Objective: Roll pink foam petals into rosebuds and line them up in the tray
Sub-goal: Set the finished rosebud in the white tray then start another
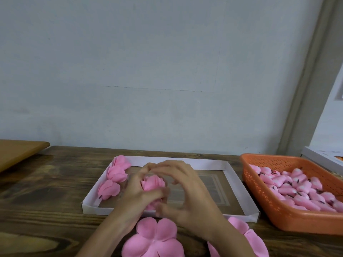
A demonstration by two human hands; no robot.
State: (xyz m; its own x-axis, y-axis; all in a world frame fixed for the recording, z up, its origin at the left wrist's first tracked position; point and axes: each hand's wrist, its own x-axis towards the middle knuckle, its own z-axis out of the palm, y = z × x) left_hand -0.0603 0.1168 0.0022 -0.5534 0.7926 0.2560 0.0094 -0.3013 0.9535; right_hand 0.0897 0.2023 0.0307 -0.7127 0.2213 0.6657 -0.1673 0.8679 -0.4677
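A person's left hand (pixel 141 193) is curling its fingers round a pink foam rosebud (pixel 152 183) over the left half of the white tray (pixel 236 184). The right hand (pixel 187 197) is arching beside it with fingers bent; whether its blurred thumb is gripping the bud cannot be told. Other rosebuds (pixel 117 173) are lying along the tray's left end, and flat petals (pixel 157 238) are lying on the table (pixel 46 182) nearer the person.

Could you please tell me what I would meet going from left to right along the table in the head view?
From the left: wooden board → finished rosebuds → left hand → right hand → orange basket → white box.
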